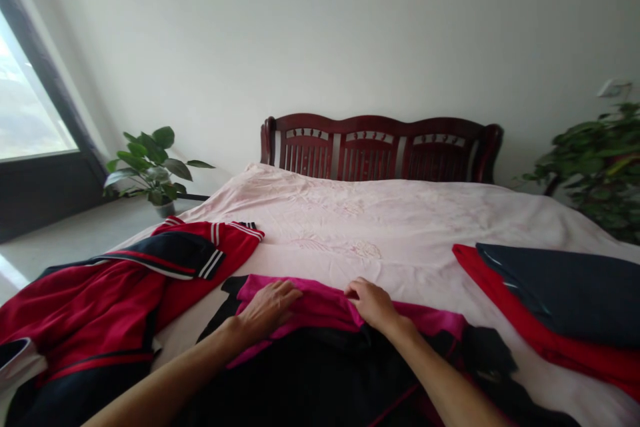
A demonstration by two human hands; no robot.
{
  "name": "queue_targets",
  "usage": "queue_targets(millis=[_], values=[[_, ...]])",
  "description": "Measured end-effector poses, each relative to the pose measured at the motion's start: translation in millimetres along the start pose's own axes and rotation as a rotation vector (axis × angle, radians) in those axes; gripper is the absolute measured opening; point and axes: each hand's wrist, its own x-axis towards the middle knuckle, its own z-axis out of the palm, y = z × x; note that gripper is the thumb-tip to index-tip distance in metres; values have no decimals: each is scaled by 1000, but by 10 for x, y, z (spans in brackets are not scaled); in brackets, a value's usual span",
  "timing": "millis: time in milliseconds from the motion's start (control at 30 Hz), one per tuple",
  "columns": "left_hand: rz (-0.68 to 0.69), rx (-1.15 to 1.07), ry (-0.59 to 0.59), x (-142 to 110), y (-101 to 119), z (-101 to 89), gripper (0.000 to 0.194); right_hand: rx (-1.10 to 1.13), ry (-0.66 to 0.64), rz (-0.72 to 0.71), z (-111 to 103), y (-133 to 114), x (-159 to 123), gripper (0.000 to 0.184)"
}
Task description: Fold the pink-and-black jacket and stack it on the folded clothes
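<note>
A black and magenta jacket (320, 300) lies spread over the near side of the bed, its lower part running out of view. On its magenta panel rests my left hand (270, 307), fingers stretched out over the cloth. My right hand (373, 303) is closed, its fingers curled and pinching the magenta fabric near the middle. Dark sleeve parts of the jacket stick out beyond both forearms.
To the left lie red and navy clothes (115, 300) with white stripes. Folded red trousers (520, 320) and a folded navy garment (565, 293) sit at the right. A wooden headboard (367, 147) stands behind the pale pink bedspread (320, 240); potted plants (155, 160) flank the bed.
</note>
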Motion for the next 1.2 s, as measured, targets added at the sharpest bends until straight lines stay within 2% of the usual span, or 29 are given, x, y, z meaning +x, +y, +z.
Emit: queue_targets(millis=[100,167,367,533,600,667,767,833,933,1033,1100,1200], values=[[-46,78,-15,97,-27,177,27,-124,-38,-65,-13,-97,-11,9],[-43,101,-4,115,-44,227,26,-189,-39,-78,-13,-135,-3,13],[26,112,-54,104,-11,87,27,-262,53,21,11,-131,107,24],[23,94,22,62,50,16,29,-199,139,61,-53,-173,82,25],[32,71,31,38,89,29,23,-146,189,29,-118,-242,-18,25],[44,58,24,31,136,60,16,-81,208,-72,-176,-329,-151,21],[26,28,13,73,195,104,18,-108,136,-284,-198,-437,-331,17],[11,-21,0,137,210,112,26,-227,73,-332,-162,-471,-392,17],[-11,-77,-36,266,197,84,37,-373,27,-242,-63,-482,-376,15],[-32,-86,-110,391,172,43,42,-466,-16,-159,30,-501,-288,22],[-42,-81,-143,446,163,32,44,-490,-30,-152,46,-527,-235,27],[-89,-101,-146,469,160,37,46,-475,-36,-176,-42,-553,-230,26]])
